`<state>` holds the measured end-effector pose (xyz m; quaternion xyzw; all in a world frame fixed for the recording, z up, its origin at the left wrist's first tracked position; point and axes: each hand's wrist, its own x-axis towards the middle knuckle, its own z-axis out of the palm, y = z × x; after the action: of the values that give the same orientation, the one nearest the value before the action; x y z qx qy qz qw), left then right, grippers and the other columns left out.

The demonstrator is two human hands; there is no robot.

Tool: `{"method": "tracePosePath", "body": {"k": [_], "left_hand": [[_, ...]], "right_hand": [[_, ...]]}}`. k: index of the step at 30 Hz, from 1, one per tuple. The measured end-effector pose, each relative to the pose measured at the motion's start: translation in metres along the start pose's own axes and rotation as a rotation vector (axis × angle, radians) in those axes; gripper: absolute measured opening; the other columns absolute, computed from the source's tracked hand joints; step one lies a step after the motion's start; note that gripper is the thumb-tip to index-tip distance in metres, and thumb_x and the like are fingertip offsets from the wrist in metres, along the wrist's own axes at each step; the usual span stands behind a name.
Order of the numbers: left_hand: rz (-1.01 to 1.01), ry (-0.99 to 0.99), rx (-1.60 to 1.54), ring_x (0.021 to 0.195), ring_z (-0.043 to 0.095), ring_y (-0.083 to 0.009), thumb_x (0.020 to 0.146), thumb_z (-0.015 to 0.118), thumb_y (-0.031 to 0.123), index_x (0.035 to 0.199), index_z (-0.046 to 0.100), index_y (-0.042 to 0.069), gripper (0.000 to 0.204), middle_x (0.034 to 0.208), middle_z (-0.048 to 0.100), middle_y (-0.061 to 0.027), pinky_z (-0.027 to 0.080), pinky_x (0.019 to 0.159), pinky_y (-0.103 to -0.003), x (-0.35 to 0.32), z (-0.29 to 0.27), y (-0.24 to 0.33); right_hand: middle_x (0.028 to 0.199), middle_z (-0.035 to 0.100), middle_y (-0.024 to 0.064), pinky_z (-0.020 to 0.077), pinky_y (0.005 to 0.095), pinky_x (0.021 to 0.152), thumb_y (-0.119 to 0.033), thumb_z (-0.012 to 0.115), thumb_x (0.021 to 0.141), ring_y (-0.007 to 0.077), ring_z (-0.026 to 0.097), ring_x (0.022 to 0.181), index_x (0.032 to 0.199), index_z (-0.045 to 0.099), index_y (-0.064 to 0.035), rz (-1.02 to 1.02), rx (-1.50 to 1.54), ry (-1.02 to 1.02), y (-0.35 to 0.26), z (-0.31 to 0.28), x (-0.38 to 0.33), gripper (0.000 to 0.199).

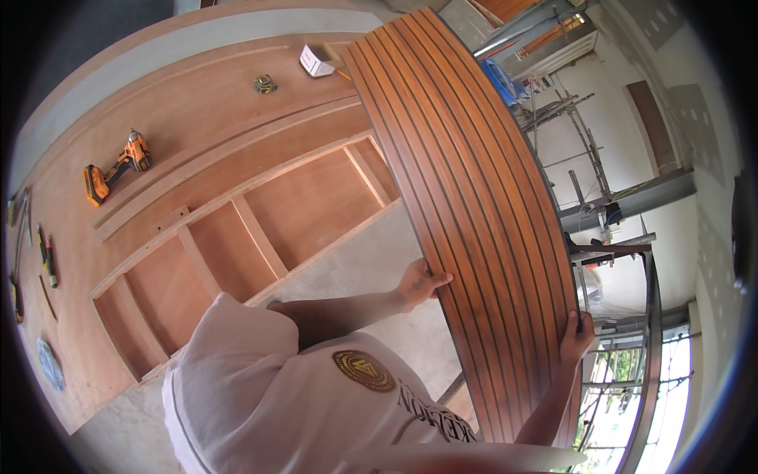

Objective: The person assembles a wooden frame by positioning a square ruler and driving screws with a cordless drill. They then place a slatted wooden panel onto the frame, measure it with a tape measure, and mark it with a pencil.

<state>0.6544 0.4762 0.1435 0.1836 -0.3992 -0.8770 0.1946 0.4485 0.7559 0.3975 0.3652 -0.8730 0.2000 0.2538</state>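
Basically, slatted wood panel (466, 182) is btwn both hands, long axis running near right to far left. L hand (420, 284) grips its left long edge, thumb on top; R hand (577, 338) grips the right edge, closer to the near end. Fingers underneath hidden, can't tell their set. Far end is just right of white carton (316, 63); carton contents n/a from this angle. Wood frame (259, 237) left of panel, w/ ply-backed compartments; orange drill (118, 167) far left on tabletop (189, 95).
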Motion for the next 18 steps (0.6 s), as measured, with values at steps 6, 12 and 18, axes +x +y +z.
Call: {"method": "tracePosePath", "body": {"k": [6, 12, 18], "left_hand": [[0.035, 0.038, -0.025, 0.086, 0.070, -0.0179, 0.091, 0.083, 0.034, 0.121, 0.060, -0.002, 0.052, 0.104, 0.069, -0.0109, 0.058, 0.065, -0.031, 0.008, 0.000, -0.003], [-0.076, -0.009, 0.061, 0.111, 0.068, -0.0203, 0.099, 0.073, 0.027, 0.140, 0.053, 0.003, 0.051, 0.125, 0.067, -0.0090, 0.060, 0.080, -0.037, 0.009, 0.008, -0.009], [-0.081, -0.023, 0.011, 0.114, 0.067, -0.0221, 0.100, 0.071, 0.024, 0.142, 0.051, 0.004, 0.050, 0.129, 0.065, -0.0096, 0.060, 0.087, -0.040, 0.006, 0.018, -0.019]], "right_hand": [[0.071, 0.061, 0.0086, 0.0447, 0.0360, 0.064, -0.024, 0.070, 0.097, 0.0173, 0.051, 0.066, 0.093, 0.068, 0.0001, 0.019, 0.016, 0.018, -0.004, 0.004, -0.006, 0.024], [0.069, 0.060, 0.0080, 0.0437, 0.0355, 0.061, -0.021, 0.071, 0.097, 0.0163, 0.050, 0.063, 0.093, 0.067, -0.0001, -0.014, 0.014, 0.068, -0.006, -0.008, -0.016, 0.021], [0.068, 0.059, 0.0063, 0.0419, 0.0341, 0.060, -0.022, 0.071, 0.097, 0.0143, 0.048, 0.064, 0.092, 0.067, -0.0001, -0.029, 0.029, 0.062, -0.009, -0.023, -0.028, 0.023]]}}
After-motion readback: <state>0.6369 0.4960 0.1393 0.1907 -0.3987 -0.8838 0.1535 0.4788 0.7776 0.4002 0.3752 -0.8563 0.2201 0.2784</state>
